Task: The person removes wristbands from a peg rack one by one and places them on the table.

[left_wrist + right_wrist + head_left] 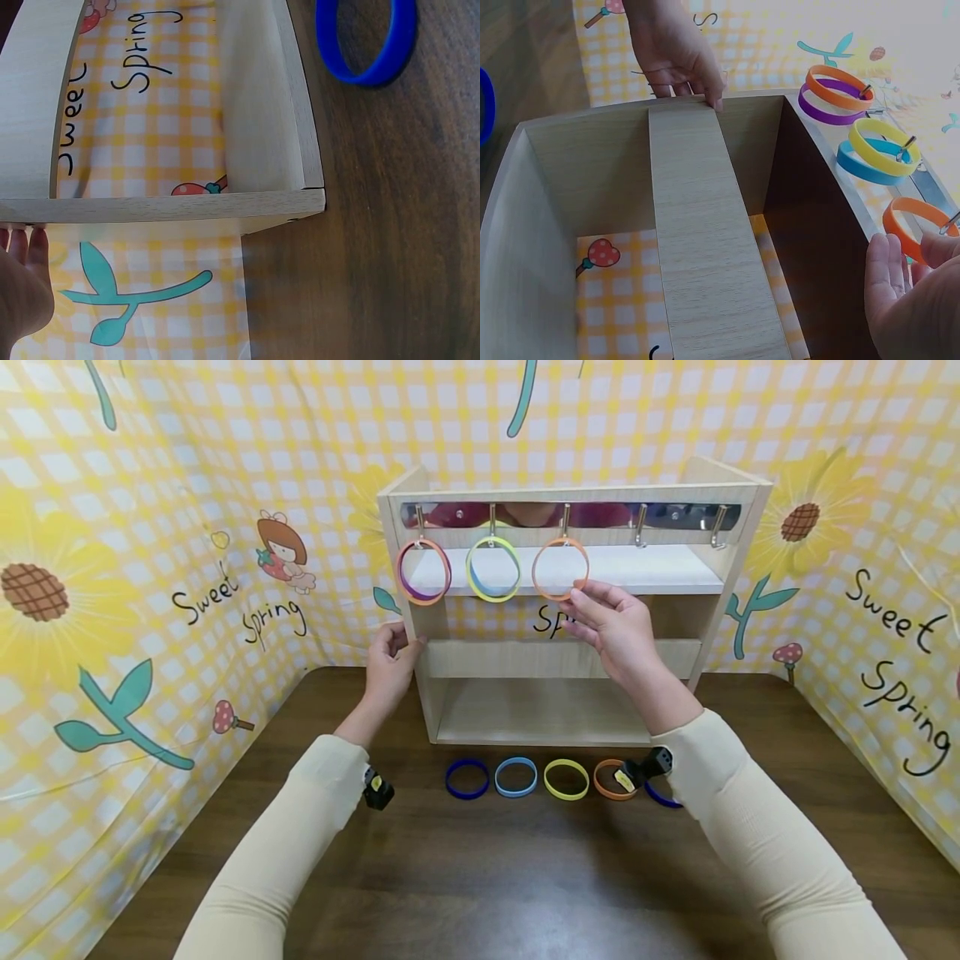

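Note:
My right hand [618,627] pinches the lower right edge of an orange wristband [534,572] between thumb and fingers. The top of that band is at the middle hook [566,520]; in the right wrist view the orange wristband [901,236] encircles the hook's tip. My left hand [390,664] grips the left side panel of the wooden shelf [555,660], thumb at the front edge. In the left wrist view only part of the left hand [22,292] shows. The leftmost hook holds an orange wristband [427,602] and a purple one; the second holds a yellow wristband [468,575] and a light blue one.
Two bandless hooks [641,527] are on the right of the metal strip. On the brown table [480,877] before the shelf several wristbands lie in a row, including a dark blue wristband [467,796] and a yellow wristband [566,797]. My right wrist camera partly covers the row's right end.

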{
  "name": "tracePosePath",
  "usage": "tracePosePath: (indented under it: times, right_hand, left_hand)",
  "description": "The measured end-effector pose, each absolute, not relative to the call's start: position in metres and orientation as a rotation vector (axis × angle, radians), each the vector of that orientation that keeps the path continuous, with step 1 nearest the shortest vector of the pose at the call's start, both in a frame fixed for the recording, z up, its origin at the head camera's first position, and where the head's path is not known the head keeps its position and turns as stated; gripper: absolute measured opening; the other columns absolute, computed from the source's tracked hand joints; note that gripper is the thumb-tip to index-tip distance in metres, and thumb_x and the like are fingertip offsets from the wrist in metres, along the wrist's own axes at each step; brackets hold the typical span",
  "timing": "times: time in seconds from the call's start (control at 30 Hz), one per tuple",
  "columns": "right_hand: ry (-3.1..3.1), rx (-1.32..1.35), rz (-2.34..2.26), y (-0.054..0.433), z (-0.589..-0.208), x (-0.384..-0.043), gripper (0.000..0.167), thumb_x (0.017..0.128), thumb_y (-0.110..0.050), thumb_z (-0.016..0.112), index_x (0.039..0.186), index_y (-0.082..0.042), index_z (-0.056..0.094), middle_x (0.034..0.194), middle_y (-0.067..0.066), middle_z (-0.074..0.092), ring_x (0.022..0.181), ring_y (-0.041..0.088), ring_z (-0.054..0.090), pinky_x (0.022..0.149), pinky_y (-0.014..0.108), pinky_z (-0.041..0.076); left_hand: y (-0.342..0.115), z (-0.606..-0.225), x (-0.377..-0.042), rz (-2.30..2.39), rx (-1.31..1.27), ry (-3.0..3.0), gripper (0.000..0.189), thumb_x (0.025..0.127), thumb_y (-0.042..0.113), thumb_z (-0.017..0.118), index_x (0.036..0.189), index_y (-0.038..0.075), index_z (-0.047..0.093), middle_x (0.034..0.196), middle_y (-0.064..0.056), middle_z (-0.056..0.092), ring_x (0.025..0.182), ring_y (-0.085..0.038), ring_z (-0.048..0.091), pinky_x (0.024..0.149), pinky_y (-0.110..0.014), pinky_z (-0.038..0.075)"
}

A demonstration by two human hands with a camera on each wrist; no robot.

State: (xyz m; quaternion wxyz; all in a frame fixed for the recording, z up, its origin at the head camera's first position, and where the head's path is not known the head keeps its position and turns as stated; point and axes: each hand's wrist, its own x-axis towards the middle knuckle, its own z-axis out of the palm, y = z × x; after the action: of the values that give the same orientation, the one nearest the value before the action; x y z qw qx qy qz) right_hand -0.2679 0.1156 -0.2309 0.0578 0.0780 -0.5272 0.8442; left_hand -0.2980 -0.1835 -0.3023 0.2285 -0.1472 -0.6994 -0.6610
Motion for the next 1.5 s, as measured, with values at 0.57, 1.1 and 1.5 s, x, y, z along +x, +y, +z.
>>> tracePosePath:
  times: [0.57, 1.1, 1.5]
  right_hand:
    - [-1.499, 0.258, 2.592, 0.117, -0.222, -0.262, 0.032, 0.091, -0.008, 0.065, 0.119, 0.007, 0.056, 0.097, 0.013, 0.069, 0.086, 0.020, 0.070, 0.075, 0.031, 0.056]
    - [-1.535, 0.370, 2.576, 0.117, -0.222, -0.240, 0.034, 0.092, -0.007, 0.065, 0.120, 0.010, 0.052, 0.100, 0.013, 0.065, 0.088, 0.020, 0.069, 0.076, 0.032, 0.055]
    - [-1.846, 0.440, 2.547, 0.110, -0.273, -0.215, 0.016, 0.096, -0.004, 0.059, 0.111, 0.003, 0.057, 0.093, 0.006, 0.070, 0.086, 0.017, 0.069, 0.079, 0.036, 0.055]
  left_hand:
    - [-0.183, -0.304, -0.299, -1.821, -0.392, -1.922, 0.033, 0.090, -0.001, 0.060, 0.120, -0.014, 0.052, 0.103, -0.011, 0.059, 0.096, -0.015, 0.058, 0.079, -0.024, 0.048]
    - [-0.186, -0.306, -0.300, -1.831, -0.381, -1.922, 0.036, 0.091, 0.000, 0.061, 0.121, -0.015, 0.050, 0.102, -0.009, 0.059, 0.097, -0.015, 0.058, 0.080, -0.025, 0.048]
    - [-0.185, -0.304, -0.301, -1.819, -0.416, -1.914, 0.035, 0.090, 0.000, 0.061, 0.120, -0.014, 0.052, 0.101, -0.005, 0.058, 0.097, -0.016, 0.057, 0.080, -0.025, 0.048]
